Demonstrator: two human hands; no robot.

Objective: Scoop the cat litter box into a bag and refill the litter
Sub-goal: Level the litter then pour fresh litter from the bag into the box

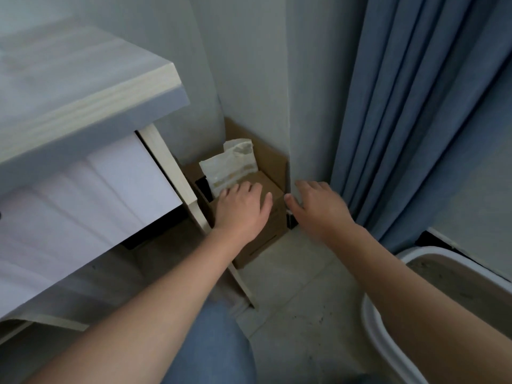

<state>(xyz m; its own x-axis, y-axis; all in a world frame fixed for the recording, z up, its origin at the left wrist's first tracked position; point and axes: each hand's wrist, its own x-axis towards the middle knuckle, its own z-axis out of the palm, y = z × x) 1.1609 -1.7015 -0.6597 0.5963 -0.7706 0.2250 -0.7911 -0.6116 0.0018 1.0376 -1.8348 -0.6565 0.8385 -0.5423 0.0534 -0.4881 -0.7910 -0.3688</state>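
Observation:
A brown cardboard box [266, 236] stands on the floor in the corner between the desk and the wall. A white litter bag [231, 164] sticks up out of it. My left hand [241, 207] lies flat on the box's top flap, fingers spread, just below the bag. My right hand [318, 206] hovers with fingers straight at the box's right edge, holding nothing. The white-rimmed litter box [385, 339] with grey litter inside sits at the lower right, partly behind my right forearm.
A pale wooden desk [91, 87] with a white drawer front fills the left. Its leg [177, 184] stands right beside the box. A blue curtain [415, 106] hangs on the right. The tiled floor [299, 295] carries scattered litter grains.

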